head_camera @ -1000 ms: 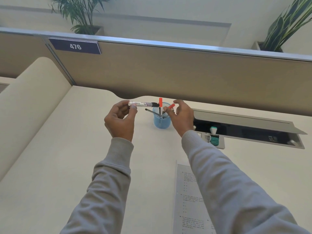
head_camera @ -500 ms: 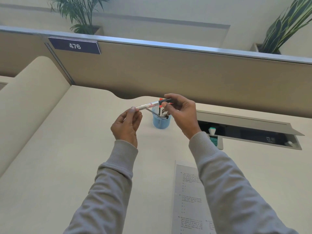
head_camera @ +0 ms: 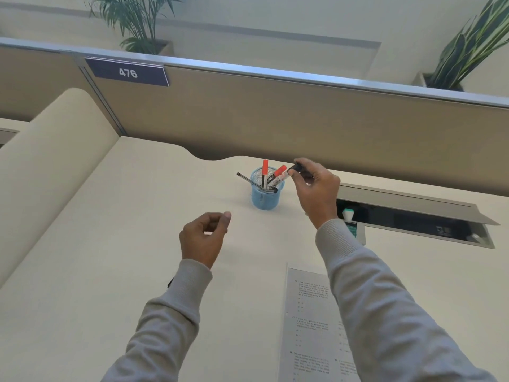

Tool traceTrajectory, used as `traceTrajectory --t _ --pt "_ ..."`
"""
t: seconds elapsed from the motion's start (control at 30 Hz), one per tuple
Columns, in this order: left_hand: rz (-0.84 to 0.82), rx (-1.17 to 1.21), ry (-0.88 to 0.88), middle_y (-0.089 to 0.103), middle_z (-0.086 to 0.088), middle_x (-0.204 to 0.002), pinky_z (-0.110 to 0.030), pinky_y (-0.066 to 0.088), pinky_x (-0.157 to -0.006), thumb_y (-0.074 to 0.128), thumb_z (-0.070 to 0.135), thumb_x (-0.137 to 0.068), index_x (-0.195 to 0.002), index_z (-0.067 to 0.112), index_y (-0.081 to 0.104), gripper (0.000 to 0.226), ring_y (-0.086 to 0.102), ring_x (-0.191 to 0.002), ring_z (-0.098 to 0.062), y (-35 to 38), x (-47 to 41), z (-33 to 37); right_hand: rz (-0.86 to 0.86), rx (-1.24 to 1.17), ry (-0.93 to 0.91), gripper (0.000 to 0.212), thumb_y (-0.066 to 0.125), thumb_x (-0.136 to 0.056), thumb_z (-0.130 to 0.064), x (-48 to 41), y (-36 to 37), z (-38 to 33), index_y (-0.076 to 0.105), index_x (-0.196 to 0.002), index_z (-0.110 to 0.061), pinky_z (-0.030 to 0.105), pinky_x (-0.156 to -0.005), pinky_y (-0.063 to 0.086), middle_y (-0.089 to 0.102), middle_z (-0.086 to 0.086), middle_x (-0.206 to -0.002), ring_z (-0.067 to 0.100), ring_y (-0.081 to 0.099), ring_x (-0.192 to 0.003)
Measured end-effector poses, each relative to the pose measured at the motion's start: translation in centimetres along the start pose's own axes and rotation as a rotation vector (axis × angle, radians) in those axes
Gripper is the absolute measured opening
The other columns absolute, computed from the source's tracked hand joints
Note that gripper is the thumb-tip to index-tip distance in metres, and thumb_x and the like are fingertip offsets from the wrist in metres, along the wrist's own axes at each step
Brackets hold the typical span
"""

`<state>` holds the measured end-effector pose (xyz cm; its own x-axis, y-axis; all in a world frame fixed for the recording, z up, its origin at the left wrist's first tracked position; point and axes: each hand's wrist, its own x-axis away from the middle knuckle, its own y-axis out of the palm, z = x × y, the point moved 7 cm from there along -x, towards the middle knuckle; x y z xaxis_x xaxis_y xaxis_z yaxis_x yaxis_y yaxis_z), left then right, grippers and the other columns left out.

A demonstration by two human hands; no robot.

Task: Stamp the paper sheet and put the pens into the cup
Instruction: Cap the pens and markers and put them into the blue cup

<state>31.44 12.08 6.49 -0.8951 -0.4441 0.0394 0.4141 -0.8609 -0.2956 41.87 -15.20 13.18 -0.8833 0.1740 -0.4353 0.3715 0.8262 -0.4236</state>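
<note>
A blue mesh cup (head_camera: 264, 198) stands on the desk near the partition, holding two red-capped markers (head_camera: 265, 172) and a thin dark pen (head_camera: 249, 180). My right hand (head_camera: 316, 190) is just right of the cup and grips a black-capped white marker (head_camera: 286, 176) by its cap end, its barrel slanting down into the cup's mouth. My left hand (head_camera: 203, 238) hovers low over the desk left of the cup, fingers loosely curled, holding nothing. A printed paper sheet (head_camera: 308, 321) lies at the near right, partly under my right sleeve.
A tan partition (head_camera: 275, 119) with a "476" label runs behind the cup. An open cable tray (head_camera: 413, 216) is recessed in the desk at right, and a white-topped stamp (head_camera: 348, 215) stands at its left end. A padded divider (head_camera: 49, 166) borders the left.
The black-capped marker passed from my left hand to my right, which tilted it down into the cup. My left hand let go and dropped back toward me.
</note>
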Motion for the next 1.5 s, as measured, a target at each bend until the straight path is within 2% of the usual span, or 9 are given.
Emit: traceTrajectory --t 0.17,0.3,0.47,0.77,0.87,1.07,1.23,1.33,1.5 --pt "-0.047 -0.295 0.137 0.069 0.010 -0.069 -0.030 0.055 -0.068 0.080 0.031 -0.080 -0.083 0.029 0.074 0.007 0.065 -0.072 -0.011 -2.0 1.1 -2.2 -0.101 0.144 -0.011 0.019 0.071 -0.089 -0.008 0.8 2.1 1.3 0.076 -0.107 -0.011 0.044 -0.077 0.058 0.077 0.010 -0.088 0.027 0.068 -0.073" --pt "-0.064 -0.575 0.127 0.067 -0.001 -0.096 -0.031 0.042 -0.081 0.084 0.023 -0.073 -0.104 0.018 0.072 0.034 0.057 -0.096 -0.029 -3.3 1.5 -4.9 -0.202 0.261 -0.012 0.023 0.067 -0.093 -0.010 1.2 3.5 2.0 0.075 -0.115 -0.008 0.042 -0.078 0.054 0.075 0.017 -0.094 0.037 0.067 -0.080" --pt "-0.092 -0.728 0.004 0.061 -0.012 -0.120 -0.044 0.046 -0.095 0.083 0.025 -0.073 -0.123 0.011 0.064 0.056 0.050 -0.112 -0.038 -4.3 2.4 -7.9 -0.157 0.238 0.053 0.033 0.067 -0.093 -0.007 2.5 3.2 2.6 0.067 -0.126 -0.005 0.043 -0.083 0.055 0.071 0.012 -0.109 0.028 0.065 -0.078" --pt "-0.131 -0.809 -0.068 0.067 -0.014 -0.107 -0.044 0.048 -0.087 0.068 0.014 -0.086 -0.112 0.012 0.071 0.026 0.058 -0.101 -0.040 -4.1 2.8 -8.9 -0.171 0.067 0.290 0.026 0.067 -0.092 -0.007 8.4 2.7 4.7 0.066 -0.119 -0.010 0.006 -0.065 0.047 0.069 0.000 -0.101 0.003 0.062 -0.075" --pt "-0.171 -0.830 -0.067 0.067 -0.008 -0.105 -0.041 0.050 -0.086 0.064 0.019 -0.089 -0.111 0.017 0.070 0.023 0.062 -0.099 -0.034 -3.5 2.9 -8.5 -0.234 0.008 0.347 0.022 0.065 -0.091 -0.003 11.1 3.2 4.7 0.069 -0.111 -0.011 0.006 -0.066 0.048 0.070 -0.004 -0.090 0.000 0.063 -0.071" --pt "-0.145 -0.302 -0.239 0.072 0.007 -0.084 -0.034 0.060 -0.078 0.075 0.027 -0.084 -0.105 0.027 0.069 0.023 0.071 -0.075 -0.010 -1.4 3.6 -5.7 -0.418 -0.146 0.369 0.024 0.072 -0.089 -0.010 16.2 4.3 2.6 0.068 -0.108 -0.024 0.013 -0.067 0.052 0.071 -0.011 -0.094 0.007 0.065 -0.076" --pt "-0.187 0.250 -0.413 0.072 -0.015 -0.086 -0.034 0.062 -0.065 0.072 0.005 -0.087 -0.125 0.024 0.059 0.044 0.073 -0.080 -0.028 2.2 3.8 -3.0 -0.692 -0.083 0.102 0.066 0.079 -0.083 -0.035 18.3 4.9 -0.6 0.046 -0.141 -0.038 0.017 -0.074 0.057 0.066 -0.013 -0.111 0.008 0.063 -0.092" --pt "-0.205 0.442 -0.510 0.070 -0.020 -0.096 -0.033 0.062 -0.065 0.070 0.001 -0.088 -0.126 0.025 0.057 0.046 0.075 -0.081 -0.031 4.3 3.9 -1.6 -0.567 -0.062 -0.053 0.058 0.078 -0.087 -0.036 16.8 3.6 -2.5 0.054 -0.140 -0.032 0.018 -0.074 0.057 0.070 -0.007 -0.107 0.011 0.063 -0.086" --pt "-0.230 0.545 -0.537 0.070 -0.022 -0.105 -0.030 0.060 -0.061 0.074 0.007 -0.086 -0.128 0.015 0.050 0.048 0.075 -0.071 -0.023 6.8 3.6 0.3 -0.321 -0.031 -0.202 0.024 0.077 -0.088 -0.012 13.3 0.5 -4.1 0.073 -0.111 -0.012 0.032 -0.065 0.056 0.070 0.001 -0.086 0.012 0.062 -0.071"
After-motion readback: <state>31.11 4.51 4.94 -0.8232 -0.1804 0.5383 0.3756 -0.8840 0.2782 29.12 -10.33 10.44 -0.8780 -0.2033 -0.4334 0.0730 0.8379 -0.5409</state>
